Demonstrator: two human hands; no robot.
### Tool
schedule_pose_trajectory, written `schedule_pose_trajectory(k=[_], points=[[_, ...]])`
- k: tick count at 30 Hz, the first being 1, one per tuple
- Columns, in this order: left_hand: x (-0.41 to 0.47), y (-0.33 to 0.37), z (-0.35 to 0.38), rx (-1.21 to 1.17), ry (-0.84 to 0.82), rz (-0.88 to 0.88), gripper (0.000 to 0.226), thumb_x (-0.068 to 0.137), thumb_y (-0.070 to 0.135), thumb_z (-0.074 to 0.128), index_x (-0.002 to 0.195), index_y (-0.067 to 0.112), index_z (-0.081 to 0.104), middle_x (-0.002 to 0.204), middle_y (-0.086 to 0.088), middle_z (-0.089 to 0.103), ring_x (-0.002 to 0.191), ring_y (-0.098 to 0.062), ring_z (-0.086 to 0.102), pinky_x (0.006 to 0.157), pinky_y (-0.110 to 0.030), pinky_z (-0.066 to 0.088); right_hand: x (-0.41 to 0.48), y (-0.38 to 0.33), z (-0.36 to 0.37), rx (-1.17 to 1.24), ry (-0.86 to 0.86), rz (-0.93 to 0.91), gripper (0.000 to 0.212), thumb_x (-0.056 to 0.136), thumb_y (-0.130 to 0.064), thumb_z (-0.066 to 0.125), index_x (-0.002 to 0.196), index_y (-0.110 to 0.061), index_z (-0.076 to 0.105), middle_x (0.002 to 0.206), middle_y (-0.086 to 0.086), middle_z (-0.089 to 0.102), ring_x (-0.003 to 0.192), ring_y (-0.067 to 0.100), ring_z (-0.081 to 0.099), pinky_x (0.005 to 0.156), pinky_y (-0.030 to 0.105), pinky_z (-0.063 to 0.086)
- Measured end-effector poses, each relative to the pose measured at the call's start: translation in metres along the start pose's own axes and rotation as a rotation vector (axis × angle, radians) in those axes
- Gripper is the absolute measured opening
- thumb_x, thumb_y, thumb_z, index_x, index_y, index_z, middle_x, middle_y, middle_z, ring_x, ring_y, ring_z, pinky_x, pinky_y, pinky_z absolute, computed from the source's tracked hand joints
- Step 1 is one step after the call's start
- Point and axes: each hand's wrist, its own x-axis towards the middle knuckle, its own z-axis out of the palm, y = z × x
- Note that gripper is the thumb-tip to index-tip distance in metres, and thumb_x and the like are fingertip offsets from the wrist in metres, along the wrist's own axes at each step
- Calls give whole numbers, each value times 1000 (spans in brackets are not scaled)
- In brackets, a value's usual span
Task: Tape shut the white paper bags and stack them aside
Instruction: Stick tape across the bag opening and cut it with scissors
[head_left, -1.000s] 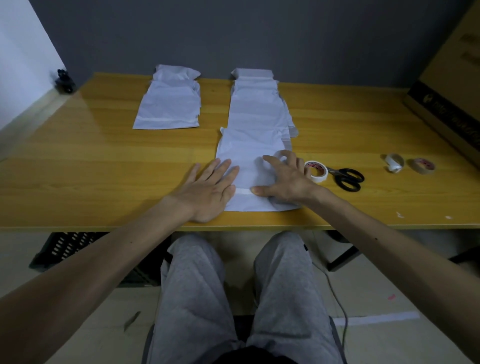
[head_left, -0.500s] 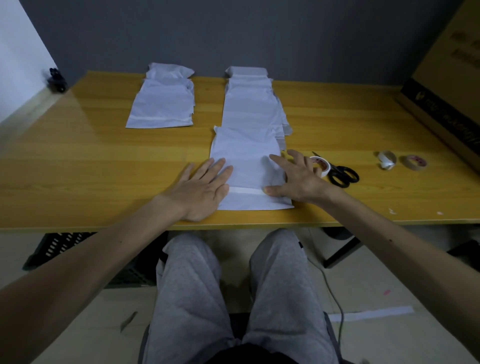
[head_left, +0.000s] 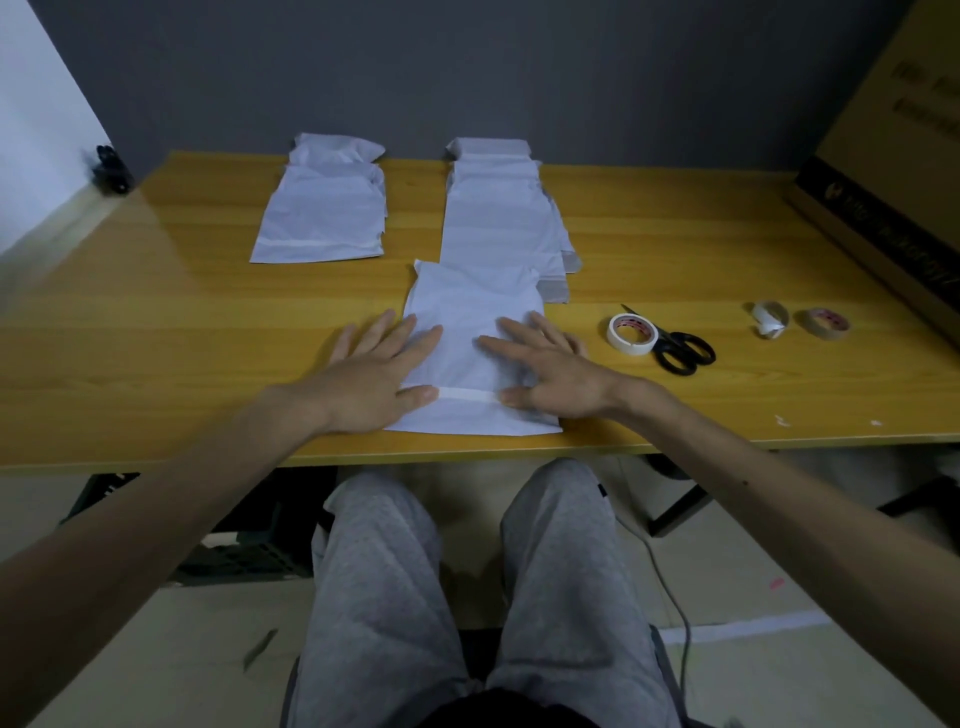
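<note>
The front bag (head_left: 467, 322) lies just behind the worktop's (head_left: 156, 364) near edge. My right hand (head_left: 550, 374) has drawn clear of the tape roll (head_left: 632, 335) right of the bag. It and my left hand (head_left: 374, 374) lie flat, fingers straight, thumbs pressing the strip (head_left: 467, 396): sealed, I judge. Bare worktop left of the bag leads to the taped stack (head_left: 322, 218) beyond.

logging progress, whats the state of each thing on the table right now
front bag: flat, folded end taped down
tape strip: stuck across the fold
left hand: flat, pressing bag's left edge
right hand: flat, pressing bag's right side
far-left pile: top bag taped, stacked
centre row: bags overlapping, lying flat
masking tape roll: lying flat, untouched
scissors: closed, untouched
</note>
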Motion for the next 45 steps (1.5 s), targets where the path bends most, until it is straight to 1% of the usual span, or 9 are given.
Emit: schedule_pose_trajectory(k=[3, 6, 11, 16, 20, 30, 40, 43, 45], points=[[5, 17, -4, 5, 96, 95, 65, 103, 39, 33, 154, 24, -4, 160, 5, -17, 144, -9, -23, 117, -32, -11, 0, -3, 0, -22, -25, 7, 67, 95, -38, 51, 151, -38, 15, 161, -10, -5, 146, 11, -13, 114, 37, -4], [14, 42, 0, -110, 40, 95, 61, 105, 39, 24, 154, 14, -2, 160, 3, -16, 145, -8, -19, 115, -25, -9, 1, -2, 1, 26, -7, 21, 71, 93, -36, 55, 152, -35, 14, 161, -11, -2, 146, 9, -9, 114, 36, -3], [20, 48, 20, -7, 43, 42, 59, 103, 44, 9, 152, 20, -13, 158, 7, -24, 143, -9, -26, 118, -33, -13, 3, -3, 5, 37, 38, 22, 72, 92, -37, 56, 152, -32, 16, 161, -11, 1, 146, 9, -7, 115, 36, -3], [17, 44, 25, 18, 70, 36, 59, 102, 48, 8, 152, 26, -14, 157, 10, -24, 143, -8, -24, 119, -38, -12, 4, 4, 3, 24, -11, 3, 70, 95, -41, 51, 152, -31, 12, 160, -13, -3, 146, 7, -10, 116, 39, -9], [18, 42, 25, 25, 74, 41, 58, 101, 49, 7, 152, 29, -13, 157, 12, -24, 144, -9, -24, 118, -42, -13, 0, 14, 3, 82, -22, -46, 68, 96, -40, 50, 152, -33, 11, 160, -12, -3, 145, 6, -12, 115, 34, -11], [19, 40, 28, 38, 94, 50, 59, 100, 51, 6, 151, 30, -14, 157, 13, -24, 144, -8, -23, 118, -41, -12, -16, 34, -3, 147, -26, -43, 71, 96, -33, 55, 150, -37, 9, 160, -9, -4, 145, 10, -14, 119, 36, -6], [17, 34, 27, 26, 71, 43, 58, 100, 51, 7, 151, 33, -15, 157, 14, -24, 143, -7, -24, 118, -40, -13, -16, 29, -12, 205, -58, 50, 80, 90, -14, 59, 151, -36, 13, 161, -8, -4, 146, 12, -12, 119, 38, -4], [17, 35, 28, 20, 72, 40, 58, 100, 51, 7, 151, 32, -14, 157, 14, -24, 143, -7, -24, 118, -40, -13, -20, 33, -5, 291, 17, 55, 80, 89, -12, 61, 151, -34, 16, 160, -9, 1, 146, 9, -9, 119, 35, -2], [17, 35, 27, 21, 70, 36, 58, 100, 51, 7, 151, 32, -14, 157, 14, -24, 143, -7, -25, 118, -40, -13, -22, 35, 0, 401, 103, 43, 81, 85, -7, 64, 149, -34, 23, 160, -11, 8, 146, 7, -3, 119, 35, 5]])
